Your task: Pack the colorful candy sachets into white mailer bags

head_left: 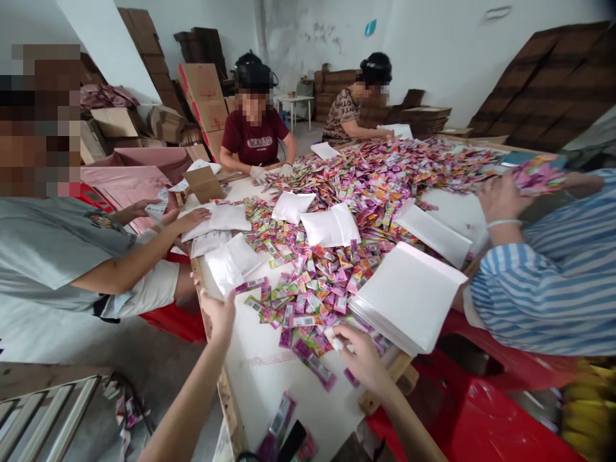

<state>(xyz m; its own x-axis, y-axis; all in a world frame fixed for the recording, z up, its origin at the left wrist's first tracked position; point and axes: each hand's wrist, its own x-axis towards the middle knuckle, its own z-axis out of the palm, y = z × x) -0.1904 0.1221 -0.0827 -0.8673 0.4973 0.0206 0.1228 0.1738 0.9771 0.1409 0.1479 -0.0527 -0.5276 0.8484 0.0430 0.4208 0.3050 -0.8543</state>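
Observation:
My left hand (pixel 219 312) reaches to the table's left edge and grips the near end of a white plastic bag (pixel 226 266) lying there. My right hand (pixel 359 356) rests on the near end of the pile of small colourful sachets (pixel 312 295), fingers curled; a white-wrapped fingertip pinches among the packets, and what it holds is too small to name. A stack of flat white bags (pixel 409 295) lies just right of my right hand.
The white table (pixel 269 378) carries a long heap of sachets (pixel 380 176) and filled white bags (pixel 330 226). Other people sit around it: one at left with a hand (pixel 192 218) on a bag, a striped sleeve (pixel 543 282) at right, two at the far end. Red stools and cardboard boxes stand around.

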